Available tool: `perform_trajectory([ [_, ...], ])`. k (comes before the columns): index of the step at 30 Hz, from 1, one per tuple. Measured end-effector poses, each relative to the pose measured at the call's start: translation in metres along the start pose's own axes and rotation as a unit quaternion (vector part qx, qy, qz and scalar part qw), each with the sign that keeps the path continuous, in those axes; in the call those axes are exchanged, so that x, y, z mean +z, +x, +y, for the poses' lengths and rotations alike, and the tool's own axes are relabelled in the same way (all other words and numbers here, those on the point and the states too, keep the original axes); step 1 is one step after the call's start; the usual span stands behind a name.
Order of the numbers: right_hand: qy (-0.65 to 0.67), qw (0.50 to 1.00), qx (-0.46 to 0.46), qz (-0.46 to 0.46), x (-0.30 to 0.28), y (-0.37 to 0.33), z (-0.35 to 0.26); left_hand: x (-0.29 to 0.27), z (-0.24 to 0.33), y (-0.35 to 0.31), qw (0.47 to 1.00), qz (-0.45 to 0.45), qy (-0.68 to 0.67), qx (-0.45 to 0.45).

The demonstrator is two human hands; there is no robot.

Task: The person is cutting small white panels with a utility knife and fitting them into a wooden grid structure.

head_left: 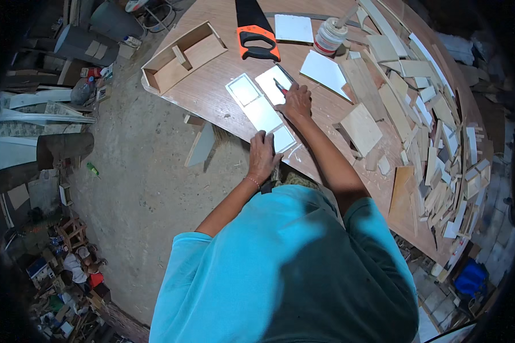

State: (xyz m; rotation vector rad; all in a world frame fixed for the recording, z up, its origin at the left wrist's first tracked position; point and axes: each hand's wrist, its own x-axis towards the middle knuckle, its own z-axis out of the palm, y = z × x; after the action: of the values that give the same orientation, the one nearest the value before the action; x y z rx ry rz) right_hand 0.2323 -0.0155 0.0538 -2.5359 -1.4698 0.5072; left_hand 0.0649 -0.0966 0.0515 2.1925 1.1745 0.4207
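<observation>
A long white panel (261,113) with pencil-like lines across it lies at the table's front edge. My left hand (262,156) rests at its near end, fingers bent over the edge, apparently pressing it. Beyond it, my right hand (296,104) is closed around a slim tool (280,87) with a dark and red tip; its exact kind is hidden by the fingers. The tool lies over a smaller white panel (272,80), and a thin dark bar (285,73) sits along that panel's right side. An orange and black handsaw (257,41) lies farther off.
An open wooden box (184,57) with a divider stands at the table's left corner. White panels (325,73) and a jar (330,37) with a stick in it lie beyond my right hand. Wood offcuts (429,126) heap up on the right. Concrete floor (137,188) spreads to the left.
</observation>
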Motion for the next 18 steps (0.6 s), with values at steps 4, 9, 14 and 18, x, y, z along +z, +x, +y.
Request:
perform_trajectory([
  [4,0.025,0.999,0.027,-0.019,-0.014,0.004,0.002,0.0,0.0,0.0,1.0,-0.01,0.016,0.008],
  [9,0.127,0.992,0.02,0.02,-0.028,0.009,0.031,0.0,-0.004,-0.001,1.0,0.001,0.005,0.023],
  [14,0.198,0.979,0.052,0.0,-0.045,-0.026,0.054,-0.008,-0.002,-0.005,0.999,0.022,-0.02,0.025],
  [18,0.297,0.951,0.055,-0.063,-0.019,-0.073,0.065,0.001,-0.009,-0.009,0.994,0.102,-0.037,0.019],
])
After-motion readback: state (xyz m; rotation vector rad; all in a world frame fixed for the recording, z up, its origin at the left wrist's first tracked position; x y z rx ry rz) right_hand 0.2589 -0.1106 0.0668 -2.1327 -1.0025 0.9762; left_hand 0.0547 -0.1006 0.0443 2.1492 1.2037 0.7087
